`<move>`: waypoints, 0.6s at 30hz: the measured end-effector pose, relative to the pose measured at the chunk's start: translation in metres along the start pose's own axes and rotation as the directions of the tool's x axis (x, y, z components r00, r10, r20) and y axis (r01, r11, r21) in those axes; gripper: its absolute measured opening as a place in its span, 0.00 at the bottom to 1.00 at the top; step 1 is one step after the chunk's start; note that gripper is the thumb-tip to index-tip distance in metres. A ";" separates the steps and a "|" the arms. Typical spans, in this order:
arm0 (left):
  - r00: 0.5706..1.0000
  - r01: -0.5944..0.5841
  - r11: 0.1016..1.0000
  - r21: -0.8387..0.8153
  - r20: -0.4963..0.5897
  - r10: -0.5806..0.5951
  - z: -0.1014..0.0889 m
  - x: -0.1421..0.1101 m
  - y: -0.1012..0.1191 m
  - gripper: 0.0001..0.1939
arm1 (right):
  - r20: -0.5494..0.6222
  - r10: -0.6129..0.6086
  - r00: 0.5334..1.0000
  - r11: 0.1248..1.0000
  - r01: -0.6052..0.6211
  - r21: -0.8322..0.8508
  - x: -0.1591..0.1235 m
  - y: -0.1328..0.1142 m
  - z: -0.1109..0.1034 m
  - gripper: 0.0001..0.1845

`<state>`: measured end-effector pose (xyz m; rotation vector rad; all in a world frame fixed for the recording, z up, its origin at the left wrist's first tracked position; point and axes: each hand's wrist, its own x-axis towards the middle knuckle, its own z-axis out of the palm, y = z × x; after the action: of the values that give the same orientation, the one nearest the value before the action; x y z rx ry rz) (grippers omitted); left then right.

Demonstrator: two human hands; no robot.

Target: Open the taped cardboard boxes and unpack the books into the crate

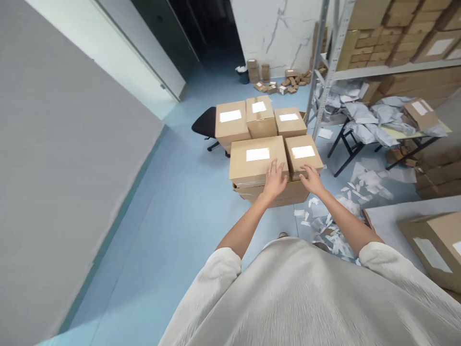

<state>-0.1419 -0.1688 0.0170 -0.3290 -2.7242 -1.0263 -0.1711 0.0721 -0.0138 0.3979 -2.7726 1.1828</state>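
Several cardboard boxes with white labels stand close together in front of me. My left hand (275, 177) rests with fingers spread on the top near edge of the wide front cardboard box (241, 166). On the smaller front-right cardboard box (306, 141), my right hand (310, 179) lies at the near edge, fingers stretched out. Both front boxes sit on a larger brown carton (288, 194), whose near side shows below them. Behind them are a left rear box (226, 127), a middle rear box (261, 126) and a right rear box (291, 127).
A black chair (205, 124) stands just left of the boxes. To the right are a metal shelf (340, 36) full of cartons and a folding table (399, 133) with grey mailing bags. Paper scraps (333, 230) litter the blue floor near my feet. A grey wall (72, 144) runs along the left.
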 end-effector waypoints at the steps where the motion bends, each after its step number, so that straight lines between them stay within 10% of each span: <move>1: 0.999 0.027 1.000 0.003 -0.020 -0.027 -0.010 -0.004 -0.010 0.33 | 0.027 -0.015 1.000 1.000 0.016 -0.006 0.007 -0.009 0.009 0.30; 11: 0.884 0.409 0.913 -0.009 -0.245 -0.398 -0.068 -0.039 -0.094 0.29 | 0.143 -0.008 0.990 0.999 0.012 -0.031 0.032 -0.039 0.062 0.37; 18: 0.770 0.619 0.785 -0.014 -0.186 -0.610 -0.074 -0.046 -0.107 0.34 | 0.178 0.066 0.982 0.998 -0.067 0.002 0.032 -0.045 0.066 0.40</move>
<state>-0.1191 -0.3033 -0.0077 0.6950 -2.7189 -1.0521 -0.1889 -0.0115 -0.0225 0.4353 -2.9557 1.2300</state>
